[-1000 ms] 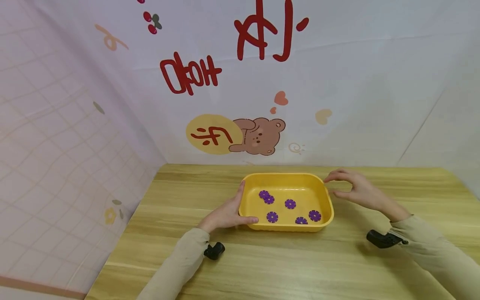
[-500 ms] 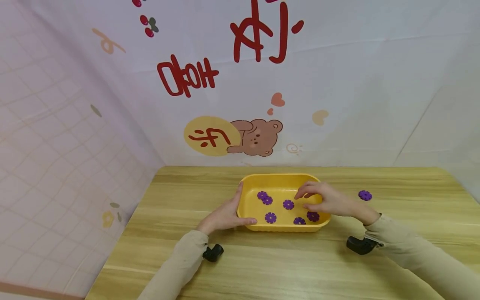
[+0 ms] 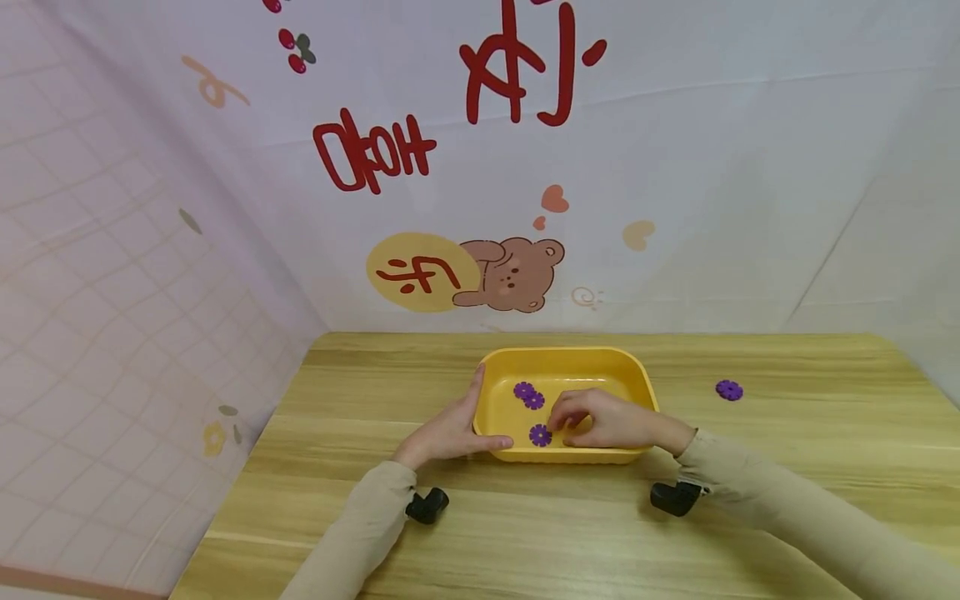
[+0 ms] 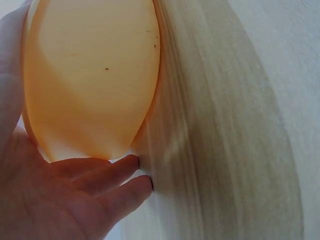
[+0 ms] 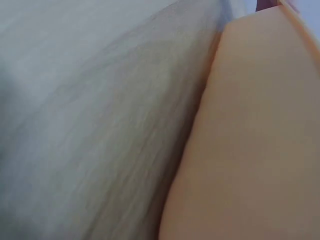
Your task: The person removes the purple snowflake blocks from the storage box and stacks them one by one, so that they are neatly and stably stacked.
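A yellow plastic tray (image 3: 566,457) stands on the table. My left hand (image 3: 447,429) holds its left end, thumb over the front rim and fingers along the left wall; in the left wrist view the fingers (image 4: 107,182) lie against the tray's outside. Inside the tray, my right hand (image 3: 600,419) reaches low with bent fingers, thumb and fingertips apart. Its fingertips are beside a purple snowflake disc (image 3: 540,435); whether they touch it I cannot tell. Two more purple discs (image 3: 528,395) overlap farther back. The right hand covers the tray's right part.
To the right of the tray, a purple snowflake disc (image 3: 729,390) lies on the wooden table (image 3: 540,525), perhaps on top of another. A printed cloth wall (image 3: 697,208) rises behind the table. The right wrist view shows mainly the tray's outer side (image 5: 250,135).
My right hand has moved left from beyond the tray's right end down into it, now hiding several discs. This uncovers the disc on the table at right. The left hand stays on the tray.
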Action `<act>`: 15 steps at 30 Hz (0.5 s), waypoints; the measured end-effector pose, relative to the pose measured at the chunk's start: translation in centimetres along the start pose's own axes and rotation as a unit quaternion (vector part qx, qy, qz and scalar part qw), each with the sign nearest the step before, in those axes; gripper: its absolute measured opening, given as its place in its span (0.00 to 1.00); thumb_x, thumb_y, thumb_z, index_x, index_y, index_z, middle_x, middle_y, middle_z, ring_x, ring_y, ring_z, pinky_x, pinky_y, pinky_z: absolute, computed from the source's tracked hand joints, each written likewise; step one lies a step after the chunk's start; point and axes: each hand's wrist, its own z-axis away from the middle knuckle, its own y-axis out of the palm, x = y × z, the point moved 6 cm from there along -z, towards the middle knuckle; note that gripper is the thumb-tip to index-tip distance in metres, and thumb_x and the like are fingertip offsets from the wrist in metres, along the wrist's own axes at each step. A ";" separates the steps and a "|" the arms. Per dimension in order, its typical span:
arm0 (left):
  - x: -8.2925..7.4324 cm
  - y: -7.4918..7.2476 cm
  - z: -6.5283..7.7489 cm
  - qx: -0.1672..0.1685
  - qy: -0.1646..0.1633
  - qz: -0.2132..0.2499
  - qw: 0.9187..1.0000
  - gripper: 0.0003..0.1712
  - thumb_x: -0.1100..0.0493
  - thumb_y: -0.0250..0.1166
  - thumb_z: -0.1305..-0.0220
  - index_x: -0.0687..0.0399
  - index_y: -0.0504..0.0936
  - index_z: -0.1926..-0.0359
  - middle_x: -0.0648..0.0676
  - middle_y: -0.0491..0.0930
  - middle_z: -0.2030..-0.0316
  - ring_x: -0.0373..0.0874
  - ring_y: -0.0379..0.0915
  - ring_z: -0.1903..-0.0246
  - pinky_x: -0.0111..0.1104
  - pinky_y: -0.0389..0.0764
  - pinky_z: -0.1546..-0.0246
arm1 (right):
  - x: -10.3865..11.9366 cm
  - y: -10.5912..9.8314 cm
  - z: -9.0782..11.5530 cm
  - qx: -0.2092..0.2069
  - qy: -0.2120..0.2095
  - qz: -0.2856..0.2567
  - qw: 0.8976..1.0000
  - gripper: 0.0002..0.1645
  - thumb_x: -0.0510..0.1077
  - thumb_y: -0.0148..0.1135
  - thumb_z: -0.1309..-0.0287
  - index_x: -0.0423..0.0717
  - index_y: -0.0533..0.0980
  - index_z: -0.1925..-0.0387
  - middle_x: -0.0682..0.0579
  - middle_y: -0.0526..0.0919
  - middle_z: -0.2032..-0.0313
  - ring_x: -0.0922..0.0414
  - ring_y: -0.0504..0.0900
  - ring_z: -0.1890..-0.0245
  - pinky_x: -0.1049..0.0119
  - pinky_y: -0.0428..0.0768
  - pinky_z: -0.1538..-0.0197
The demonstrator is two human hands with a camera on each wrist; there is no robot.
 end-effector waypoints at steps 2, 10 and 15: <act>0.0 0.0 0.0 0.002 0.001 0.002 1.000 0.70 0.39 0.71 0.45 0.52 0.24 0.25 0.67 0.60 0.33 0.47 0.72 0.55 0.41 0.71 0.44 | -0.3 0.4 -0.4 0.008 0.012 -0.011 1.000 0.11 0.33 0.66 0.45 0.42 0.82 0.58 0.51 0.81 0.60 0.58 0.80 0.63 0.65 0.81 0.59; 0.2 0.0 -0.1 0.004 -0.001 0.001 1.000 0.70 0.38 0.70 0.45 0.51 0.24 0.25 0.68 0.60 0.33 0.45 0.73 0.58 0.40 0.73 0.48 | -1.4 0.9 -1.9 0.001 0.028 -0.008 1.000 0.14 0.34 0.69 0.47 0.43 0.83 0.57 0.52 0.82 0.61 0.58 0.78 0.65 0.67 0.79 0.62; 0.2 0.0 -0.1 0.003 -0.005 -0.007 1.000 0.70 0.38 0.70 0.45 0.51 0.24 0.25 0.70 0.58 0.32 0.49 0.74 0.55 0.42 0.73 0.47 | -1.9 0.8 -2.2 -0.010 0.043 -0.023 0.999 0.15 0.34 0.69 0.47 0.42 0.83 0.56 0.51 0.82 0.61 0.56 0.79 0.64 0.66 0.79 0.62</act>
